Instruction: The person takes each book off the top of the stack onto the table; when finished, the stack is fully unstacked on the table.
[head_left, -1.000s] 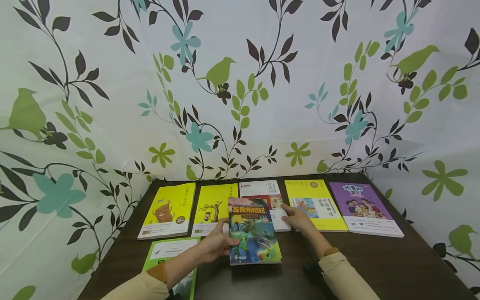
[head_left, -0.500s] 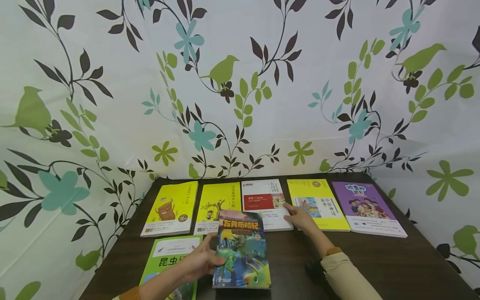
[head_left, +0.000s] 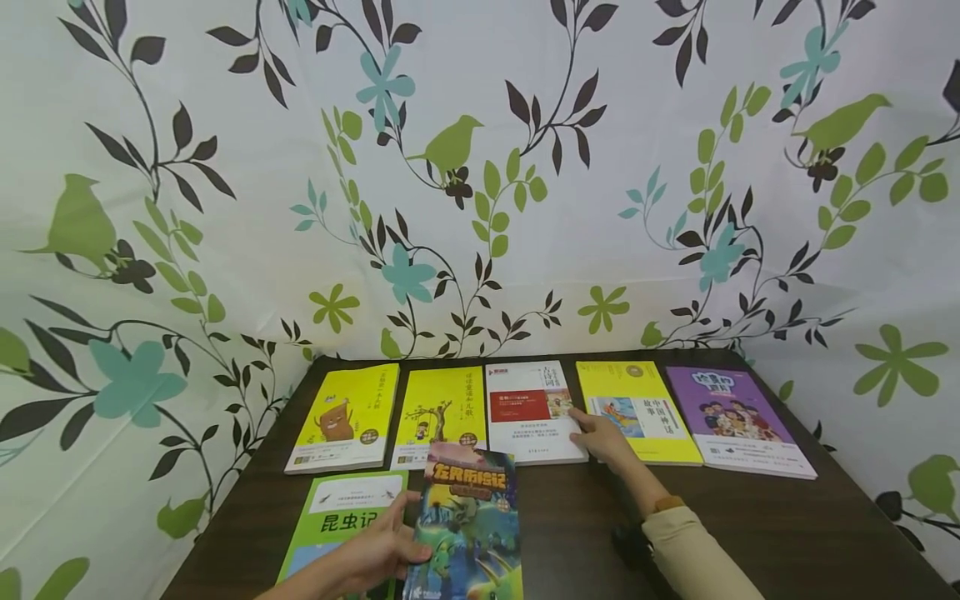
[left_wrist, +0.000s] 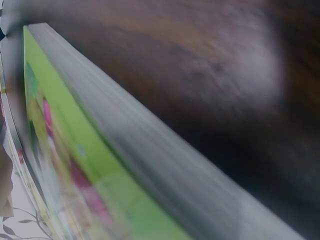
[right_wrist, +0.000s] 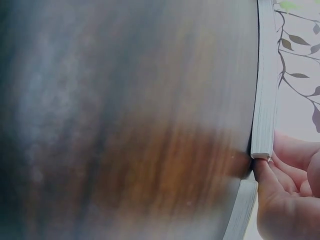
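Observation:
My left hand (head_left: pixel 381 546) grips the left edge of a dinosaur picture book (head_left: pixel 472 525), thumb on its colourful cover, above the near part of the table. The book's lower end is cut off by the frame. Partly behind that hand lies a green book (head_left: pixel 356 493), whose thick page edge (left_wrist: pixel 150 140) shows large in the left wrist view. My right hand (head_left: pixel 606 437) holds the right edge of a white book (head_left: pixel 528 425) with a red panel, lying at the back. In the right wrist view, fingers (right_wrist: pixel 268 187) reach into the gap beside that book's corner.
Two yellow books (head_left: pixel 345 417) (head_left: pixel 442 412) lie left of the white one. Another yellow book (head_left: pixel 637 408) and a purple book (head_left: pixel 738 417) lie to its right. Behind the dark table (head_left: pixel 750 533) hangs a leaf-patterned cloth (head_left: pixel 480 208).
My left hand has drawn the dinosaur book down and left toward me, off the white book, whose cover now shows. The right hand stays at the white book's edge.

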